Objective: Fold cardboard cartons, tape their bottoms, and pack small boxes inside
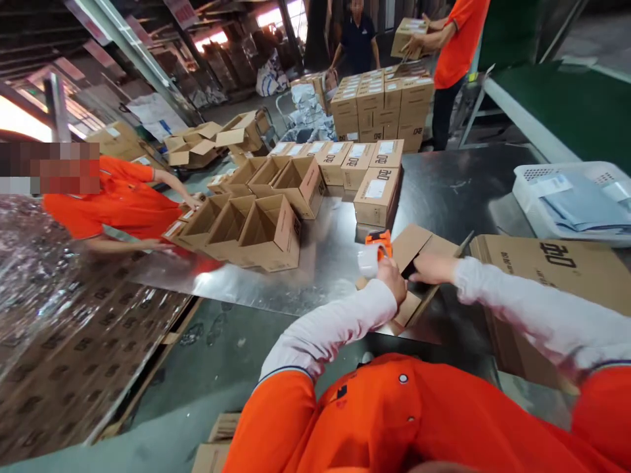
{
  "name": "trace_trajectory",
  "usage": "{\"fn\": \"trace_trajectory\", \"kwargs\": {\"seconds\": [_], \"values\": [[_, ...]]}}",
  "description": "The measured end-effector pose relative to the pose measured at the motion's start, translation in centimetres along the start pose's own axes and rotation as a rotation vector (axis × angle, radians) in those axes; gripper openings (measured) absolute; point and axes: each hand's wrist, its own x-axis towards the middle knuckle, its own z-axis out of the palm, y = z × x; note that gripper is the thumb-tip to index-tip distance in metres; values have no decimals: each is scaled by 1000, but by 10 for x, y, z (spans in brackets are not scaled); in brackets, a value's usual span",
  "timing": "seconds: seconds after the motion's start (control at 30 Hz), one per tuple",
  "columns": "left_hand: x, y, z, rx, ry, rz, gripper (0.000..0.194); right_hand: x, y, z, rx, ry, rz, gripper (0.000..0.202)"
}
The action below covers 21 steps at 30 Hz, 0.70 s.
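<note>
My left hand is closed around an orange tape dispenser with a wide roll of pale tape on it. Beside it, a brown cardboard box with its flaps out lies tilted on the metal table in front of me. My right hand grips this box at its opening, fingers curled at a flap. Part of the box is hidden behind both hands.
Flattened cartons are stacked at right, below a white basket of grey packets. Open boxes and closed boxes line the metal table. A co-worker reaches toward boxes at left; others stand behind by stacked cartons.
</note>
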Motion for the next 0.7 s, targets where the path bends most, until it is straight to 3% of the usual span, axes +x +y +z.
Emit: {"fn": "trace_trajectory", "kwargs": {"seconds": [0.1,0.2,0.27,0.4,0.53,0.7], "values": [[0,-31,-10,14,0,-36,50,-40,12,18,59,127,-304,67],[4,-59,-20,32,-16,-18,48,-54,-1,47,46,328,-601,93],[7,-71,-24,46,-32,-18,46,-47,-20,56,17,430,-603,103],[16,-89,-25,91,-66,-68,43,-18,-49,49,6,529,-554,116],[19,-94,-25,112,-104,-72,47,-1,-53,51,-16,405,-493,123],[16,-89,-18,90,-186,-127,47,5,-48,72,-5,331,-510,106]]}}
